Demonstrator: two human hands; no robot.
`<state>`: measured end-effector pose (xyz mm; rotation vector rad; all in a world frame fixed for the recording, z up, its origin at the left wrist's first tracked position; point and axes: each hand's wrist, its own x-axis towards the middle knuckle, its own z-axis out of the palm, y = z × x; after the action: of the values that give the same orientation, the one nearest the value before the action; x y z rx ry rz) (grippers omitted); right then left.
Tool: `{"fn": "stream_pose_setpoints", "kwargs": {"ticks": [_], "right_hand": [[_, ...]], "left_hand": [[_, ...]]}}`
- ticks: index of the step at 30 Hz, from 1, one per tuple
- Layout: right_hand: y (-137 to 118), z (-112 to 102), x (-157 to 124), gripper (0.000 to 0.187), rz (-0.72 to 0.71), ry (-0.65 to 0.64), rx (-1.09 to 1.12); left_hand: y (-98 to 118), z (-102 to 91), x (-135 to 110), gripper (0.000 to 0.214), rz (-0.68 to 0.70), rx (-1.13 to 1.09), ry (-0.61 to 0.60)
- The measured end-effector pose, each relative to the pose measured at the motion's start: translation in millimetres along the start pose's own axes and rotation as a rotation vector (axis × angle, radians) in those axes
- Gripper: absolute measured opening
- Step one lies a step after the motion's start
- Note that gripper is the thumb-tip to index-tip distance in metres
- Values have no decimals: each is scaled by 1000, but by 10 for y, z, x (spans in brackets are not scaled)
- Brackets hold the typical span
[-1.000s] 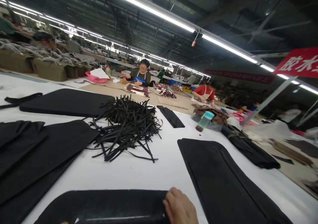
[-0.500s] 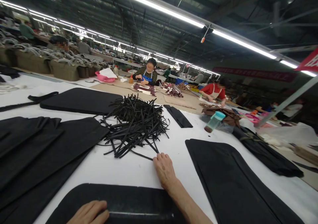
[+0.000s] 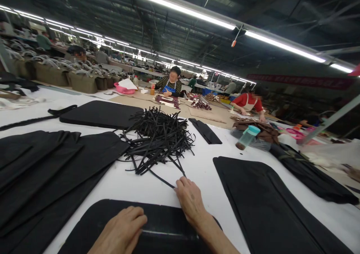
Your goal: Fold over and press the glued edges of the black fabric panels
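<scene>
My right hand [image 3: 189, 197] is closed in a pinch at the near end of black strips [image 3: 164, 180] that trail from a tangled pile of thin black strips [image 3: 160, 137]. Its fingertips point away from me, just past the edge of a dark panel. My left hand [image 3: 123, 226] is over this glossy black panel [image 3: 163, 216], its fingers loosely bent and nothing visible in them. Whether it presses on the panel I cannot tell. The panel has rounded corners and lies closest to me on the white tabletop.
Black sheets [image 3: 53, 167] overlap at left, with a thick black stack [image 3: 98, 113] behind. Another black panel [image 3: 258, 197] lies at right. A teal-lidded bottle [image 3: 248, 137] leans beyond it, near a folded black piece [image 3: 205, 131]. Two people work across the table.
My left hand has moved forward and right across the panel, closer to my right hand. The right hand has come slightly toward me with the strips. The view has shifted a little.
</scene>
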<state>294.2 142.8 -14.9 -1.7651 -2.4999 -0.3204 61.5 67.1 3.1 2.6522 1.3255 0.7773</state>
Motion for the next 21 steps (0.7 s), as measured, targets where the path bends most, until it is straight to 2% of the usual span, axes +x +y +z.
{"fn": "stream_pose_setpoints", "kwargs": {"ticks": [4,7,11,14,17,19,21], "right_hand": [[-256,50,251,6,-65,-1,0],[-398,121,350,14,-133,-26,-30],[-400,138,411,20,-170,-67,-69],[-314,27,410,24,-189,-93,-83],[-279,-191,281,33,-245,-107,-76],[-318,-359,115,40,-304,-123,-53],[-386,-516,-79,41,-363,-146,2]], "left_hand": [[-40,98,198,28,-153,-51,-249],[-101,164,248,28,-200,-57,-302],[-166,182,189,28,-211,-69,-301],[-166,145,157,28,-202,-65,-289],[-137,90,175,31,-126,-47,-172],[-113,65,200,41,-22,-13,-52],[-81,55,217,53,67,-6,-2]]}}
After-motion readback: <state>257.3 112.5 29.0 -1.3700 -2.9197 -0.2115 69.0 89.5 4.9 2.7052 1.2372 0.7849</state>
